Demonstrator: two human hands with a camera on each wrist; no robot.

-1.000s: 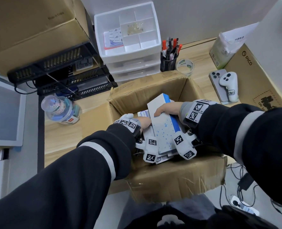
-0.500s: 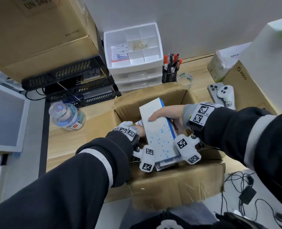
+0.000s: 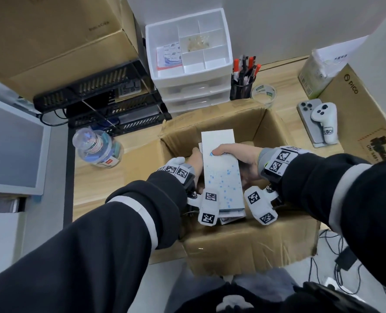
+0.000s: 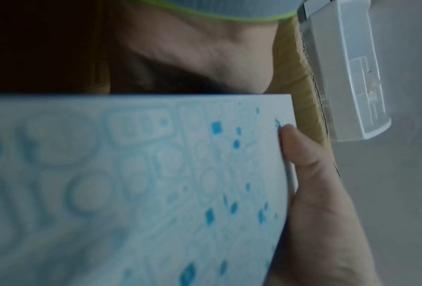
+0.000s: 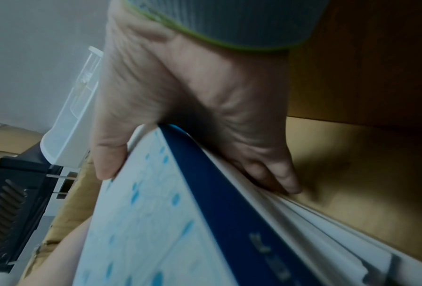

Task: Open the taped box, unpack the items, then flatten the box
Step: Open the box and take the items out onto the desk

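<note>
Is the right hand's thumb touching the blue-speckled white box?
Touching. The right wrist view shows the right hand with its thumb pressed on the blue-speckled white box.

Office desk, pen cup (image 3: 241, 85), white drawer organiser (image 3: 190, 71), tape roll (image 3: 263, 94), monitor (image 3: 11, 145), stacked cartons (image 3: 52, 37)

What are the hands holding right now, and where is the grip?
Both hands hold a stack of white-and-blue boxes over the open carton: left hand on its left edge, right hand on its right edge.

Wooden desk (image 3: 140, 154) under cardboard box (image 3: 244, 247)
</note>
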